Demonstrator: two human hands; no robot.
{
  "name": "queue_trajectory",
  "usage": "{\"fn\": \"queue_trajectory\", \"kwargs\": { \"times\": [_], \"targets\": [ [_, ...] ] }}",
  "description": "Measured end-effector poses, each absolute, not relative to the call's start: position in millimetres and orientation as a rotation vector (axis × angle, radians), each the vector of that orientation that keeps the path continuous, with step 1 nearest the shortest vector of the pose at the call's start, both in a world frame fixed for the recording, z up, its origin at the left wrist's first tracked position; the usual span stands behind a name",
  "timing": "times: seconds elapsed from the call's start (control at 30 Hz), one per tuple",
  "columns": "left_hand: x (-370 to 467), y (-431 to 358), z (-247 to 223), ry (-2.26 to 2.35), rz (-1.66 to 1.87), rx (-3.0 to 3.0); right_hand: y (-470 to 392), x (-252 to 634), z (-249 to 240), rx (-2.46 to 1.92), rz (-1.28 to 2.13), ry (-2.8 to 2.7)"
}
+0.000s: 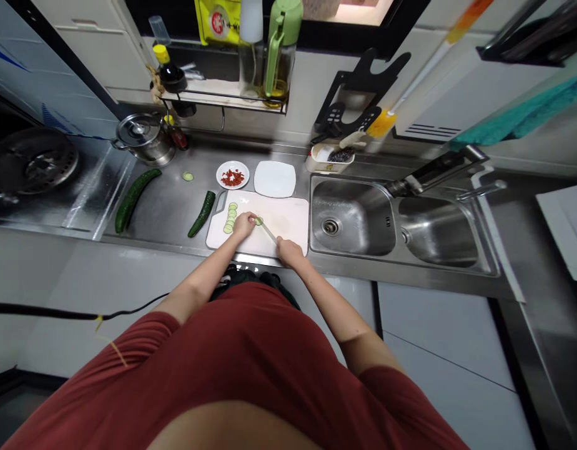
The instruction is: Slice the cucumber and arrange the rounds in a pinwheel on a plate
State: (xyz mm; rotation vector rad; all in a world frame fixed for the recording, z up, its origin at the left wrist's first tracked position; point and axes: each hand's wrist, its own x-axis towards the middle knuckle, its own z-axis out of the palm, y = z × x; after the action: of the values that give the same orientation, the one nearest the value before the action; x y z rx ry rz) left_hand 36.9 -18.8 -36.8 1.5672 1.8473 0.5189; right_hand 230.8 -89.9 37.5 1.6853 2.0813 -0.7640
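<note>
Over the white cutting board [288, 215], my right hand [289, 251] is closed round the handle of a knife [268, 232], its blade slanting up and left. The blade's tip meets a small cucumber slice [259, 220]. My left hand [244, 225] pinches that slice at its left edge, with fingertips bent together. A row of overlapping cucumber slices [230, 217] lies on the board to the left of my left hand. Off the board's left side rests a cut length of cucumber [202, 214]. Farther left lies a longer, whole-looking cucumber [138, 200].
Behind the board stand a plate of chopped red pieces [232, 175] and a bare white plate [274, 179]. A cucumber end [188, 176] lies on the steel counter. The double sink [354, 215] adjoins the board's right side. A lidded pot [145, 139] stands back left.
</note>
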Motion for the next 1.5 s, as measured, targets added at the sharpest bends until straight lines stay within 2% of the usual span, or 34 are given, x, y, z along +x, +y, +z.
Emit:
{"fn": "queue_trajectory", "kwargs": {
  "times": [1.5],
  "targets": [
    [37.0, -20.6, -38.5, 1.824, 0.557, 1.584, -90.0, 236.8, 28.7, 1.653, -0.736, 2.095]
  ]
}}
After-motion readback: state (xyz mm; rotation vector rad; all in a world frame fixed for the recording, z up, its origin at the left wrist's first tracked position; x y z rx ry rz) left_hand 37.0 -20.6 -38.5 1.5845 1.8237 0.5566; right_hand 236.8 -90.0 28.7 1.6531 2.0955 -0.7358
